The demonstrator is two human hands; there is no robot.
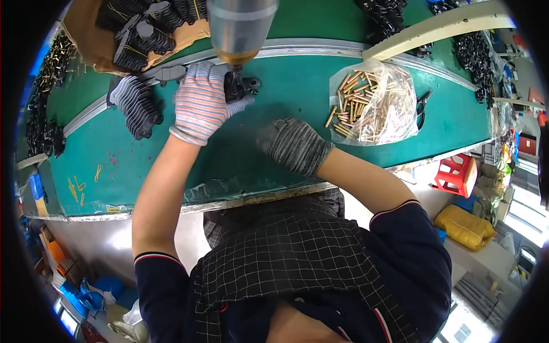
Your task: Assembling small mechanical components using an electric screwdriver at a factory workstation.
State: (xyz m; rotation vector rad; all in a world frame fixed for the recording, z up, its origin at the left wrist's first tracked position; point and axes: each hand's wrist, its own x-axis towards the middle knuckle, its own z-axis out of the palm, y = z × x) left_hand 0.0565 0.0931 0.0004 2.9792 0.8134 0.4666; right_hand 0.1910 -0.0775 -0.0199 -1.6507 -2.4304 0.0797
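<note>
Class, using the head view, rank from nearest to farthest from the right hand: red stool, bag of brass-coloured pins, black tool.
From the right hand:
1. Bag of brass-coloured pins, to its right.
2. Black tool, right of the bag.
3. Red stool, farthest right.

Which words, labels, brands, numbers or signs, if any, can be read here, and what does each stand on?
None can be read.
Black part at the left hand: no legible text.
Clear plastic bag: no legible text.
Yellow sack and red stool: any print too small or blurred to tell.

Black part [246,87] in left hand [200,103]
</note>
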